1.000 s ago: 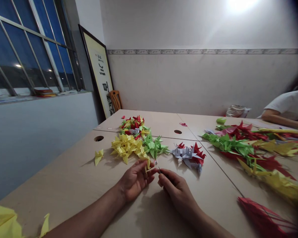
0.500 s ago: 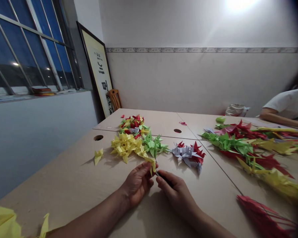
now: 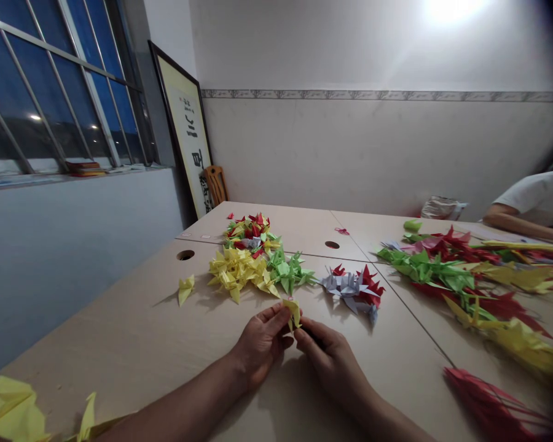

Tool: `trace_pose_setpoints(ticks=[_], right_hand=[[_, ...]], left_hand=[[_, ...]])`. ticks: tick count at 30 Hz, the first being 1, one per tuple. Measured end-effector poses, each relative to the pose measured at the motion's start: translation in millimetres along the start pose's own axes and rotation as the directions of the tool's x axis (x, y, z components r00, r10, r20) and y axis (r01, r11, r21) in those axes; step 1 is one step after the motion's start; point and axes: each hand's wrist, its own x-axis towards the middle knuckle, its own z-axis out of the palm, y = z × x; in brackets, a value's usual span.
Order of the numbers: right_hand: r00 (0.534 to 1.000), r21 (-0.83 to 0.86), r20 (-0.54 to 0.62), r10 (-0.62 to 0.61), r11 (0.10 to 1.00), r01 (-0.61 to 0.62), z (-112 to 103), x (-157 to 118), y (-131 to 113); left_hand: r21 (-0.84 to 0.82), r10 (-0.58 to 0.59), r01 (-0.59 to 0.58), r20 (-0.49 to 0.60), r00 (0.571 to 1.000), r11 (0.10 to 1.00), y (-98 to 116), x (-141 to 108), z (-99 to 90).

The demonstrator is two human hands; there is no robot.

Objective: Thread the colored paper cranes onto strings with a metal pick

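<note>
Between the thumb and fingers of my left hand [image 3: 266, 341] is a small yellow paper crane [image 3: 293, 312], held over the table. My right hand [image 3: 332, 353] is closed close against its right side, with a thin dark tool [image 3: 308, 330] mostly hidden in the grip; its kind cannot be made out. Just beyond my hands lie a heap of yellow paper cranes [image 3: 239, 273] and a cluster of green paper cranes [image 3: 289, 270]. White paper cranes [image 3: 343, 283] with some red ones sit to the right of these. A single yellow crane [image 3: 185, 288] lies apart on the left.
A mixed-colour crane pile [image 3: 251, 232] lies farther back. Strings of green cranes [image 3: 435, 267] and other colours spread along the right, with red folded paper [image 3: 488, 399] nearer. Yellow paper [image 3: 16, 408] lies at the lower left. Another person's arm [image 3: 518, 216] rests at the far right.
The yellow crane has turned in my left hand and sits slightly farther right. My right hand has closed up to it, and the dark tool shows less. The view has shifted slightly.
</note>
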Motion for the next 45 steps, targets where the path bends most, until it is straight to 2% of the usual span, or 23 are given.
trace_pose_setpoints(ticks=[18, 20, 22, 25, 27, 31, 34, 37, 39, 41, 42, 44, 45], right_hand=[[0.999, 0.045, -0.003, 0.039, 0.998, -0.039, 0.9, 2.9, 1.8], [0.998, 0.037, -0.002, 0.056, 0.998, -0.056, 1.0, 3.1, 2.2], [0.995, 0.017, -0.002, 0.096, 0.995, -0.096, 1.2, 3.1, 3.1], [0.991, -0.016, 0.007, 0.130, 0.991, -0.130, 1.7, 3.5, 3.8], [0.993, -0.029, 0.014, 0.114, 0.993, -0.114, 2.1, 4.3, 3.4], [0.995, -0.046, 0.025, 0.101, 0.994, -0.100, 2.5, 5.2, 1.7], [0.995, -0.039, 0.036, 0.093, 0.995, -0.091, 2.2, 4.5, 0.8], [0.996, -0.043, 0.043, 0.079, 0.996, -0.078, 1.6, 3.3, -0.5], [0.996, -0.049, 0.054, 0.076, 0.996, -0.074, 1.0, 2.6, -1.5], [0.995, -0.051, 0.064, 0.071, 0.996, -0.068, 0.6, 2.1, -2.0], [0.995, -0.053, 0.066, 0.069, 0.996, -0.066, 0.5, 1.9, -1.8], [0.996, -0.059, 0.064, 0.068, 0.996, -0.065, 0.4, 1.5, -0.7], [0.995, -0.064, 0.066, 0.069, 0.996, -0.064, 0.5, 1.3, 0.1]], left_hand=[[-0.075, -0.028, 0.025, -0.038, 0.999, 0.997, 0.5, -0.8, 0.4], [-0.070, 0.005, -0.011, -0.085, 0.996, 0.997, 0.0, -0.3, 0.5], [0.006, 0.094, -0.095, -0.187, 0.978, 0.995, 3.7, 2.5, -1.3], [0.178, 0.291, -0.242, -0.349, 0.891, 0.954, 21.6, 10.3, -8.5], [0.207, 0.358, -0.298, -0.383, 0.851, 0.932, 40.0, 14.8, -13.2], [0.213, 0.354, -0.292, -0.371, 0.858, 0.932, 73.6, 12.7, -11.2], [0.341, 0.412, -0.296, -0.346, 0.843, 0.892, 91.4, 1.1, 0.1], [0.563, 0.511, -0.320, -0.219, 0.831, 0.762, 111.5, -20.5, 6.8], [0.754, 0.468, -0.260, -0.070, 0.881, 0.603, 127.1, -43.8, 2.7], [0.926, 0.303, -0.145, 0.035, 0.952, 0.349, 141.4, -74.7, -8.6], [0.978, 0.215, -0.085, 0.043, 0.976, 0.190, 146.8, -92.1, -16.0], [0.994, 0.131, 0.015, -0.001, 0.991, -0.111, 152.5, -126.9, -31.7], [0.975, 0.132, 0.070, -0.042, 0.990, -0.210, 152.6, -142.7, -39.1]])
